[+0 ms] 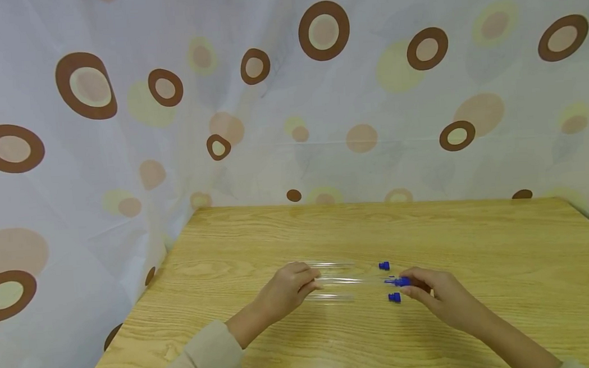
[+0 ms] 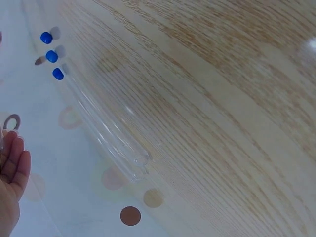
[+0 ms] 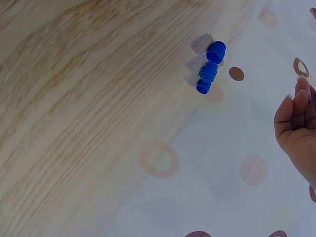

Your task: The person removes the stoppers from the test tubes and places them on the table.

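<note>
In the head view my left hand point(image 1: 291, 288) pinches the left end of a clear tube point(image 1: 346, 281). My right hand point(image 1: 440, 293) is at the tube's other end, thumb and fingertips pinching a small blue cap point(image 1: 404, 281). Two more clear tubes lie on the table: one tube point(image 1: 330, 264) behind the held one, another tube point(image 1: 330, 298) in front. Blue caps lie by their right ends, a far cap point(image 1: 384, 266) and a near cap point(image 1: 394, 297). In the right wrist view my right hand point(image 3: 298, 126) has bent fingers; no held cap shows there.
A pale wooden table point(image 1: 217, 250) carries everything. Behind it and along the left hangs a white curtain point(image 1: 264, 107) with brown, pink and yellow round shapes. In the right wrist view three blue caps stand in a row, the nearest cap point(image 3: 216, 53) throwing a shadow.
</note>
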Action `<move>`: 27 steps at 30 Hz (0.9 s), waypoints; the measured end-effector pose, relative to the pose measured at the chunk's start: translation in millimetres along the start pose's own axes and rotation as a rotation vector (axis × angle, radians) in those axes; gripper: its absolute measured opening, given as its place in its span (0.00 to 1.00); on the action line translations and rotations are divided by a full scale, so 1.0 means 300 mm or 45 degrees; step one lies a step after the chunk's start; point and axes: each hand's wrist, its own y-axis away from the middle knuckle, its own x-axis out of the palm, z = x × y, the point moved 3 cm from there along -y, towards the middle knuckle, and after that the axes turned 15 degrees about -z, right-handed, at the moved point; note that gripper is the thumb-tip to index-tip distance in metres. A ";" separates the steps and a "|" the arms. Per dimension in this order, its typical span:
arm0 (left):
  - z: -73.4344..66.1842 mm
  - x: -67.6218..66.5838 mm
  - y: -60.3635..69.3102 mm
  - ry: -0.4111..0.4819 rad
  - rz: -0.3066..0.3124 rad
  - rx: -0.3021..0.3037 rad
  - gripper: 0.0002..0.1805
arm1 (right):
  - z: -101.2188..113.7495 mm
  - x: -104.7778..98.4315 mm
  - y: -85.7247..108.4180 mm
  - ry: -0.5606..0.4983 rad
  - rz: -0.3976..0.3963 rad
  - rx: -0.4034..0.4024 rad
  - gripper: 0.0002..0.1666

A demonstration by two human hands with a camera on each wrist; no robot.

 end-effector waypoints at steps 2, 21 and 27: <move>-0.002 0.001 -0.002 -0.008 -0.003 0.004 0.09 | 0.000 0.001 0.003 0.008 -0.033 -0.034 0.08; -0.006 -0.004 -0.002 -0.058 -0.023 0.019 0.10 | 0.000 0.001 0.010 -0.151 0.011 -0.003 0.10; -0.006 -0.004 -0.001 -0.050 -0.040 0.027 0.11 | -0.005 0.004 0.010 -0.380 0.133 0.089 0.11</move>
